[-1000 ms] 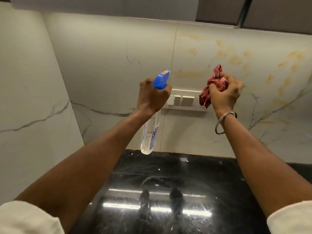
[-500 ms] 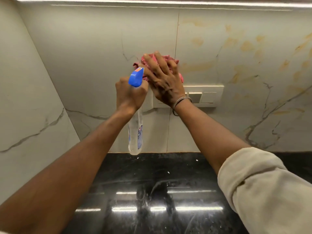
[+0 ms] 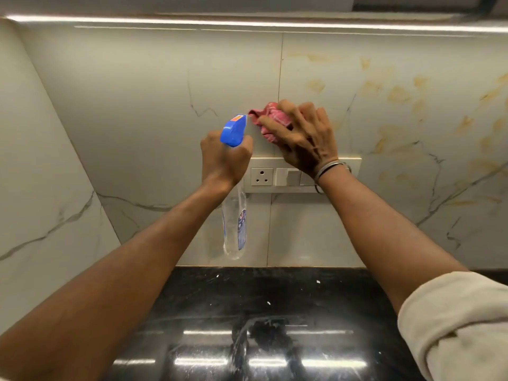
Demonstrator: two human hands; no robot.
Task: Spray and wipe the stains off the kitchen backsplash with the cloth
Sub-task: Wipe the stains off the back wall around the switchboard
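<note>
My right hand (image 3: 303, 136) presses a crumpled red cloth (image 3: 268, 121) flat against the marble backsplash (image 3: 137, 105), just above the switch plate and on the vertical tile seam. My left hand (image 3: 224, 160) grips a clear spray bottle (image 3: 234, 224) with a blue trigger head (image 3: 233, 130), its body hanging down in front of the wall. The nozzle sits just left of the cloth. Yellow-orange stains (image 3: 398, 94) are scattered over the right tile, to the right of the cloth.
A cream switch plate with a socket (image 3: 261, 176) is mounted on the wall below my hands. A glossy black countertop (image 3: 275, 312) runs beneath. A side wall (image 3: 33, 160) closes the left. A cabinet underside with a light strip (image 3: 247, 22) is overhead.
My right hand went from holding the bunched cloth off the wall to pressing it on the wall, then slid it right and down. The bottle hand stayed beside it.
</note>
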